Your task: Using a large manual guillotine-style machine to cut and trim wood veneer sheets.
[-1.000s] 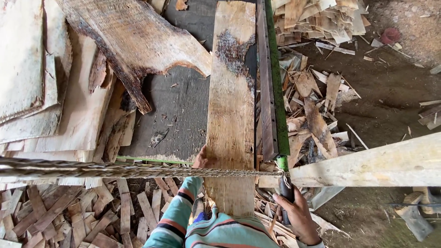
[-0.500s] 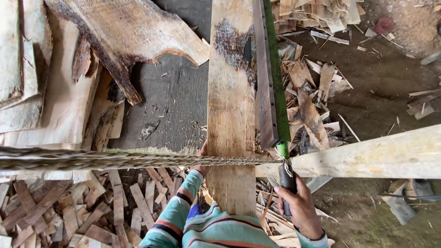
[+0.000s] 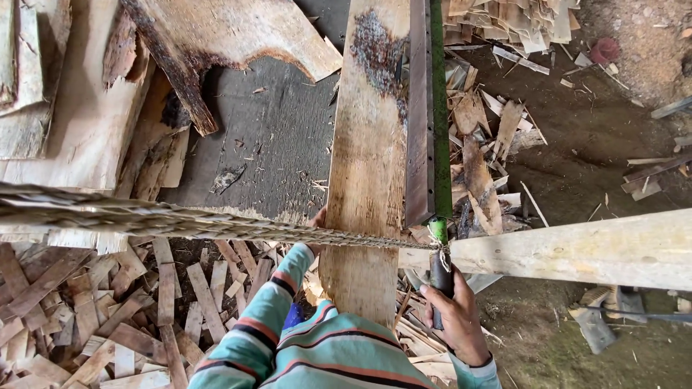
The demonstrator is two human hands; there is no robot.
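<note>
Wood scraps point(image 3: 108, 317) and offcuts litter the dirt floor point(image 3: 598, 144) of this work area, with bark-edged slabs point(image 3: 216, 43) stacked at the upper left over a dark, grooved bench point(image 3: 274, 144). On that bench lies a long pale plank point(image 3: 367, 166), running away from the person, its far part stained dark. Just beside its right edge runs a long flat blade point(image 3: 419, 130) on a green bar point(image 3: 440, 108). A twisted rope point(image 3: 180, 220) crosses the view from the left and ends tied at the near end of the green bar, where a dark handle point(image 3: 441, 277) begins. The right hand point(image 3: 454, 317) is clamped around this handle, fingers wrapped over it. The left hand point(image 3: 317, 220), at the end of a striped sleeve point(image 3: 267, 317), rests against the plank's left edge, mostly hidden by the rope; whether its fingers are curled or spread cannot be told. A pale timber beam point(image 3: 577, 248) juts in from the right, near the handle.
</note>
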